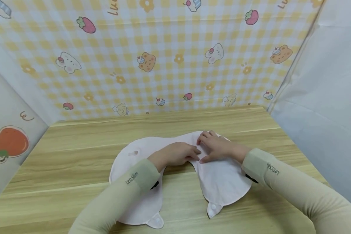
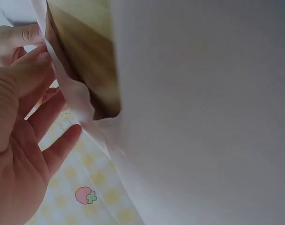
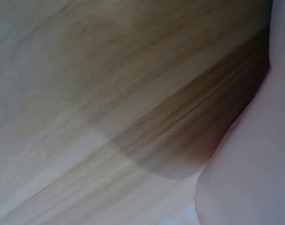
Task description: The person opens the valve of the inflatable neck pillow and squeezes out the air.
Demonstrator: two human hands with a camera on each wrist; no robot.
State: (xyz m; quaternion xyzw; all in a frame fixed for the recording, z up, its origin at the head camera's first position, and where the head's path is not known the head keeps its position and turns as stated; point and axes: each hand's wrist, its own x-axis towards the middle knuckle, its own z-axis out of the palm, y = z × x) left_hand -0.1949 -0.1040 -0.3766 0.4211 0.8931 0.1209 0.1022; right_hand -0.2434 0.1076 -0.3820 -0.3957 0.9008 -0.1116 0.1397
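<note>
Cloth (image 1: 222, 182) should lie flatter if we press softly, fingers apart on our left hand (image 1: 177, 154) and right hand (image 1: 217, 148)

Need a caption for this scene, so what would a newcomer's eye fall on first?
Probably the pale pink, U-shaped cloth, spread on the wooden table with its two ends toward the person. Next, the left hand and right hand, close together at the cloth's curved far part. Behind the table, the yellow-checked backdrop catches the eye with its strawberries, bears and flowers.
</note>
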